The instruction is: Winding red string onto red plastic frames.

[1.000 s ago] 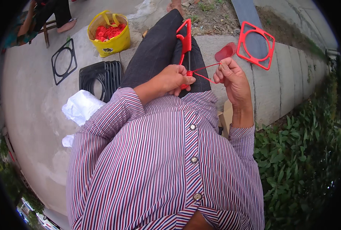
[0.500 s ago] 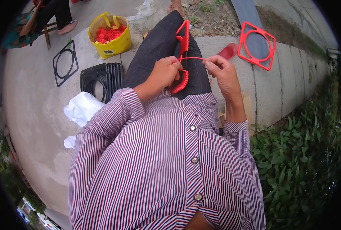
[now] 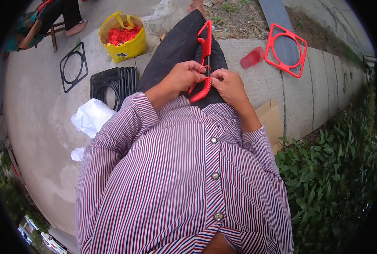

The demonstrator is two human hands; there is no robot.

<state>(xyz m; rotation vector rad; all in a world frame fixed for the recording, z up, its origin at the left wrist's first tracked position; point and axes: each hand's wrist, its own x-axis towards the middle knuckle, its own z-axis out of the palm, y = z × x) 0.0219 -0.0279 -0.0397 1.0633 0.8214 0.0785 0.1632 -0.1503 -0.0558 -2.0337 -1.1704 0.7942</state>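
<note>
A square-cornered frame (image 3: pixel 205 47) rests on edge between my thighs, mostly red, with a bare black stretch near my fingers. Its near corner is covered in tight turns of red cord (image 3: pixel 204 90). My left hand (image 3: pixel 183 78) is closed in a pinch at the frame's left side, where a small loop of red cord stands up by the fingertips. On the other side my right hand (image 3: pixel 230 86) pinches the cord close against the frame. The cord's end is hidden by the fingers.
Left of my legs lie a stack of black frames (image 3: pixel 96 79), a single black frame (image 3: pixel 84 73), white plastic (image 3: pixel 92 117) and a yellow bag (image 3: pixel 131 51) of red cord. A red frame (image 3: pixel 270 59), a red cup-like object (image 3: pixel 252 57) and cardboard (image 3: pixel 269 117) lie right. Another person sits far left.
My right hand has come down and left to the frame. The cord, stretched between both hands before, is now drawn into a small loop at the frame.
</note>
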